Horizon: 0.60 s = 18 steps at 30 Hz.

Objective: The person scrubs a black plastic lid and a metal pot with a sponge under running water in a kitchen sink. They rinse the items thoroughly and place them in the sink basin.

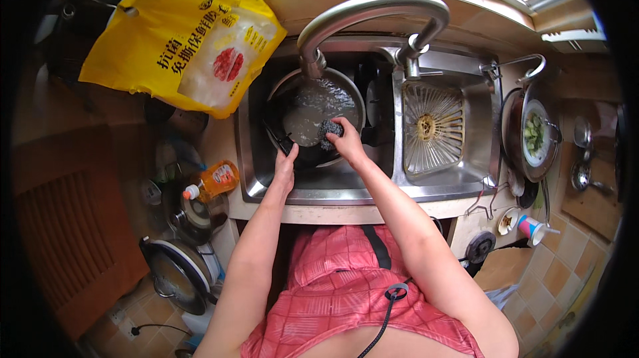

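Observation:
My right hand (348, 139) holds a steel wool scrubber (329, 133) over the near right side of a round metal pan (360, 103). Cloudy water (304, 121) fills much of the pan, and its surface ripples below the faucet (312, 61). My left hand (286, 163) grips a black handle (282, 139) at the pan's near left; whether that handle belongs to the pan or to a dark piece over it, I cannot tell. The pan stands in the left sink basin (344, 181). Other dark cookware (377, 98) lies to its right, partly in shadow.
The right basin holds a ribbed drainer (433, 128). A yellow plastic bag (145, 53) hangs over the sink's far left corner. An orange dish soap bottle (219, 178) lies left of the sink. On the right are a bowl of chopped greens (534, 133) and a paper cup (532, 229).

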Available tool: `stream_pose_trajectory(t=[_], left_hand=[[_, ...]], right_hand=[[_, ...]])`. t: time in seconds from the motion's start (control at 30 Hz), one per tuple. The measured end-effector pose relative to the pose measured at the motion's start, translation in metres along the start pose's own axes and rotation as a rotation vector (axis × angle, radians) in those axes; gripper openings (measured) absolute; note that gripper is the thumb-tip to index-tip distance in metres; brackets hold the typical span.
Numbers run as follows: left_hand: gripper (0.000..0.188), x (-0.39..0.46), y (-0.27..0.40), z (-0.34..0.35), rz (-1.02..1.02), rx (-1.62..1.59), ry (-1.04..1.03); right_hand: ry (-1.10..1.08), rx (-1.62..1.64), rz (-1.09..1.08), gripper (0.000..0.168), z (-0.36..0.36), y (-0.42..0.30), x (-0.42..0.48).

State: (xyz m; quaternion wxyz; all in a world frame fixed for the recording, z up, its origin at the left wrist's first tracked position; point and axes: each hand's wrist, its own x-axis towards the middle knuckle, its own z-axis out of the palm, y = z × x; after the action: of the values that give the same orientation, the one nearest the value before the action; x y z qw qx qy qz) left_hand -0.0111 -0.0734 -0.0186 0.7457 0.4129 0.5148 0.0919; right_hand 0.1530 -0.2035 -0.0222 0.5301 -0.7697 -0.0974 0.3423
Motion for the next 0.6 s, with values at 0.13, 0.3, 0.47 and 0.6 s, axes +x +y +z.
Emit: stream_pose_trajectory(t=[0.13, 0.3, 0.47, 0.6], left_hand=[[0.056, -0.004, -0.004, -0.019, -0.124, 0.116, -0.028], [0.058, -0.002, -0.014, -0.033, -0.066, 0.257, -0.045], [0.097, -0.013, -0.016, -0.029, 0.088, 0.628, -0.078], [0.117, -0.016, -0.038, -0.033, 0.244, 0.921, 0.000]], right_hand=[[-0.068, -0.112, -0.110, 0.043, 0.013, -0.004, 0.012], [-0.153, -0.261, -0.219, 0.046, 0.030, -0.012, 0.004], [-0.129, -0.486, -0.466, 0.042, 0.048, -0.005, 0.036], [-0.073, -0.731, -0.475, 0.041, 0.075, -0.003, 0.075]])
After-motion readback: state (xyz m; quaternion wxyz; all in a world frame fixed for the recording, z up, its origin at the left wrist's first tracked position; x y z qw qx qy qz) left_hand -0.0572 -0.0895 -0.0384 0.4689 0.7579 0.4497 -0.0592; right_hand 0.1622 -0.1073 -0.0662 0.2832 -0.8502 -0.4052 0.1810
